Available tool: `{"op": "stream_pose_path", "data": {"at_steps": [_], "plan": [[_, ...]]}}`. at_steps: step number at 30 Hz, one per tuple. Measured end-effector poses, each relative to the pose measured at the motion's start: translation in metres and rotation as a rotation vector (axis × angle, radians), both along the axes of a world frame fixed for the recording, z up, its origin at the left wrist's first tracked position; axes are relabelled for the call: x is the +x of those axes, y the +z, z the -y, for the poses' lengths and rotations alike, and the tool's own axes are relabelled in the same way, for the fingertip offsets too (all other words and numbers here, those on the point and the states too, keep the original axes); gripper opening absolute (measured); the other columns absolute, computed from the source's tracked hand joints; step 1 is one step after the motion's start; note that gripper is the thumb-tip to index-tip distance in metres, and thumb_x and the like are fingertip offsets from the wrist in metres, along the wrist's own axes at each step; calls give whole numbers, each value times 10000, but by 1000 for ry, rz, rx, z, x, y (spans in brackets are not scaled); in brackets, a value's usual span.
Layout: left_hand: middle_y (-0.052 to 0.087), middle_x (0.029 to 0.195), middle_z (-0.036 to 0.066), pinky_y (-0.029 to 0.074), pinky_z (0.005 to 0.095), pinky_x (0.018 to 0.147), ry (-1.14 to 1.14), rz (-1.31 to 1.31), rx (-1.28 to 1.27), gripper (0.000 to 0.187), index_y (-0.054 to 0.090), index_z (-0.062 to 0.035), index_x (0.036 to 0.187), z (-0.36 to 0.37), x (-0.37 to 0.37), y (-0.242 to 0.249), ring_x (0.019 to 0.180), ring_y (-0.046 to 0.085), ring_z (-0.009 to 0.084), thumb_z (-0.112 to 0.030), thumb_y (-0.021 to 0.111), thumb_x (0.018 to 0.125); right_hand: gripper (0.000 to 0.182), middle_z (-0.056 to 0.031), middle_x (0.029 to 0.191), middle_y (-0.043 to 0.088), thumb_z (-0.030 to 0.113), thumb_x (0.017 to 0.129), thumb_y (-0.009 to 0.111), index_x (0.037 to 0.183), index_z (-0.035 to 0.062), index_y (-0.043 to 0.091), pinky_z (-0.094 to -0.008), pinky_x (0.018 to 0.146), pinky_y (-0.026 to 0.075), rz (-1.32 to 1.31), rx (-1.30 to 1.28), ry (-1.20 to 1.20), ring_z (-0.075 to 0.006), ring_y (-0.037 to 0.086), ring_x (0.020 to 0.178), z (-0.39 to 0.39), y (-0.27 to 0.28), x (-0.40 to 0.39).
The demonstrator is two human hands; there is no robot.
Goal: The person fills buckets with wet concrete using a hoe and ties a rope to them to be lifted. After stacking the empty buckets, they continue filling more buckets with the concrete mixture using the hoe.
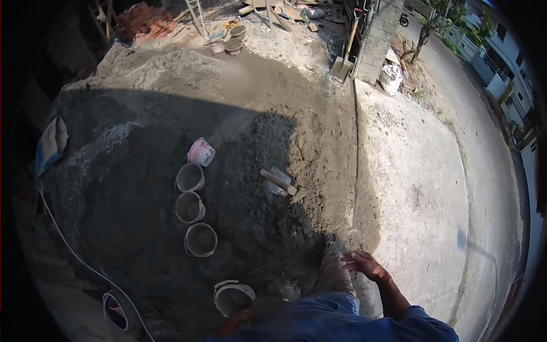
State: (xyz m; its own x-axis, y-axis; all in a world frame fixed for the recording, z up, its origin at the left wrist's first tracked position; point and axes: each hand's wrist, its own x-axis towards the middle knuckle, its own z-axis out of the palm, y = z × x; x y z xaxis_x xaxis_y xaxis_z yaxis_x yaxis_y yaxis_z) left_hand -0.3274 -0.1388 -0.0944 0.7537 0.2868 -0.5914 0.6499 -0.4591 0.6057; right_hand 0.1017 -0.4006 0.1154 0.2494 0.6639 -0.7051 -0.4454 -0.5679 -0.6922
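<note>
My right hand (363, 265) is beside my bent leg (335, 276), over the edge of the paved strip. Its fingers are stretched out and hold nothing. My left hand (242, 316), dark and partly hidden, is at the near rim of a bucket (217, 294); whether it grips the rim I cannot make out. Several grey buckets (200, 239) stand in a row on the ground ahead of it, and a pink-and-white bucket (201, 152) leans at the row's far end. A tool with a pale wooden handle (278, 182) lies on the rough wet mortar (310, 154).
A shovel (345, 62) leans by a block pillar (379, 43), with a white sack (391, 78) near it. Bricks (145, 21) and more buckets (233, 45) are at the back. A torn bag (52, 145) and a thin hose (74, 249) lie left. A road (484, 188) runs along the right.
</note>
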Motion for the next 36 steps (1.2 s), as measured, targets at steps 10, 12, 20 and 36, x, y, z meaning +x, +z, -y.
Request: {"op": "stream_pose_path", "data": {"at_steps": [10,12,20,36], "plan": [[544,1241,159,391,350,976,-210,-281,-56,555,450,-51,1329,-19,103,55,1141,523,299,-418,464,914,403,-118,879,679,357,815,608,1029,16,624,-344,594,518,188,-773,-15,-204,670,687,193,-44,157],[545,1241,158,392,351,975,-242,-326,-73,554,452,-52,1328,-21,145,64,1139,524,299,-421,463,915,333,-118,857,675,290,844,589,1016,6,621,-302,568,501,178,-577,-365,-179,668,696,180,-44,190],[547,1239,152,394,354,973,-376,-449,-118,554,460,-57,1324,-56,463,38,1131,528,298,-431,457,916,385,-140,871,675,237,853,598,1115,-45,574,-320,676,510,680,-208,15,-190,656,772,33,-75,403],[545,1251,137,411,408,947,379,-138,-582,617,443,-87,1345,-352,1016,85,1117,541,276,-526,450,912,175,-217,849,625,121,822,578,985,58,585,-417,466,483,-118,-961,-729,-321,628,639,142,-180,620]]}}
